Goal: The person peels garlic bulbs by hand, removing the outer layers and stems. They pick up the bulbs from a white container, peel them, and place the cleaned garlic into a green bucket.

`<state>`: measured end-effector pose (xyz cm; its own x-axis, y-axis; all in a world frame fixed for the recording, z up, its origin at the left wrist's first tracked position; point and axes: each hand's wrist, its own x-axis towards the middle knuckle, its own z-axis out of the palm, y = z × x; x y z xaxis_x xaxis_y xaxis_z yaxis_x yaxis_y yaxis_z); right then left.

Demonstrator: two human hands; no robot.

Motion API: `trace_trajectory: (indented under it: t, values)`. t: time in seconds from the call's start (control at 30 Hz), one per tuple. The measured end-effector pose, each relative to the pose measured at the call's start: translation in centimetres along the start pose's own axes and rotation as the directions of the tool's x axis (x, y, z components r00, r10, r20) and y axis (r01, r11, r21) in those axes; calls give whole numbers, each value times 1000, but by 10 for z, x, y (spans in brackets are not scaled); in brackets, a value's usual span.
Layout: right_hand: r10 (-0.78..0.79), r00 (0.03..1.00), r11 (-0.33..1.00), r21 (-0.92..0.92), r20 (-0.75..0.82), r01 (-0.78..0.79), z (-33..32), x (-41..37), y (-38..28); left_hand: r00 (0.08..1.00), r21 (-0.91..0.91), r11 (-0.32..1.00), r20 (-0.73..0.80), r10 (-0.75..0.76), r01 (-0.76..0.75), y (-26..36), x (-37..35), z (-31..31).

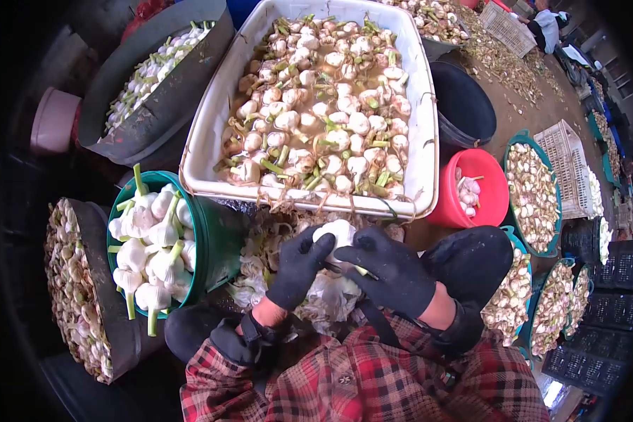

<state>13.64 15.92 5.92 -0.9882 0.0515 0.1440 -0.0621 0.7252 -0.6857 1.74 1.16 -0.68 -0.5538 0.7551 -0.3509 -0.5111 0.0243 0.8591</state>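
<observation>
In front of my lap I hold a white garlic bulb (339,231) between both black-gloved hands. My left hand (294,269) is closed on its left side, the thumb resting on the bulb. From the right, my right hand (392,273) is closed at the bulb's lower side, fingers bent, with a bit of pale green stem showing below them. A small dark shape lies between the fingers; I cannot make out what it is. Beneath the hands is a heap of papery garlic skins (330,299).
A white tub (429,141) of garlic in brownish water stands ahead. Left is a green bucket (214,239) of clean white bulbs; right, a red bucket (496,190) with a few bulbs. Grey containers, several garlic baskets and a white crate (559,165) surround me. Another person (548,28) is far right.
</observation>
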Motion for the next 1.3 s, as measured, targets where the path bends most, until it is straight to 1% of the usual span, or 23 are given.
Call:
trace_trajectory:
  t: [0.13,0.17,0.2,0.23,0.27,0.3,0.4,0.5,0.53,0.57,0.6,0.63,0.67,0.7,0.8,0.87,0.93,0.97,1.07,1.13,1.23,1.27,1.3]
  values:
    - [-11,952,999,-51,-307,-5,-18,9,21,996,-76,995,75,-52,57,-2,-2,5]
    - [36,947,991,-114,-320,-76,-32,11,33,994,49,999,106,-2,-4,-3,-1,2]
    - [75,907,995,-32,-414,-98,-50,20,46,989,172,983,144,44,-68,-3,0,1]
    - [-126,838,983,-178,-531,35,-69,27,82,992,101,994,127,19,-32,2,0,4]
    - [-51,798,991,-129,-600,-34,-99,37,90,991,96,995,129,20,-33,1,2,4]
    - [-133,713,953,-288,-688,-100,-129,49,108,995,94,996,100,1,-11,0,3,1]
    - [-140,689,676,-577,-711,-459,-209,74,163,998,121,993,65,1,-9,-10,5,-1]
    - [-53,693,612,-572,-719,-546,-207,108,171,985,181,981,145,-91,64,-12,9,-3]
    - [-30,736,627,-587,-676,-513,-191,123,167,986,179,982,139,-91,65,-12,10,-2]
    - [128,855,801,-456,-502,-388,-182,135,159,984,213,975,149,-101,68,-12,11,-1]
    - [121,890,743,-555,-439,-375,-162,153,195,981,248,966,159,-113,72,-12,11,-1]
    - [315,889,753,-482,-332,-447,-141,168,177,980,247,966,159,-122,80,-12,12,-1]
    - [278,909,798,-452,-309,-398,-116,183,202,980,250,965,154,-126,85,-13,12,-1]
    - [369,908,745,-523,-196,-415,-101,200,199,979,265,961,162,-128,82,-15,13,-3]
    - [392,912,681,-629,-118,-374,-60,224,249,978,290,953,162,-135,84,-14,13,-4]
    - [329,926,672,-643,-184,-367,-53,224,266,986,213,977,163,-32,-4,-12,12,-3]
    - [240,932,695,-622,-273,-361,-64,217,250,979,260,965,189,-78,27,-5,12,-7]
    - [224,934,708,-613,-277,-351,-76,208,237,983,172,985,179,-47,15,-1,12,-7]
    - [68,925,892,-393,-375,-225,-98,167,179,979,-111,990,196,-61,84,7,14,-8]
    - [258,939,965,20,-227,-261,-100,138,116,962,-411,904,274,2,115,14,14,-7]
    - [214,974,914,367,-73,-173,-68,95,70,948,-561,811,318,26,165,27,12,-8]
    - [209,978,848,502,-22,-170,-52,85,62,950,-582,798,309,37,159,31,11,-9]
    - [209,978,829,533,-15,-169,-36,76,56,966,-300,954,239,96,-21,35,7,-12]
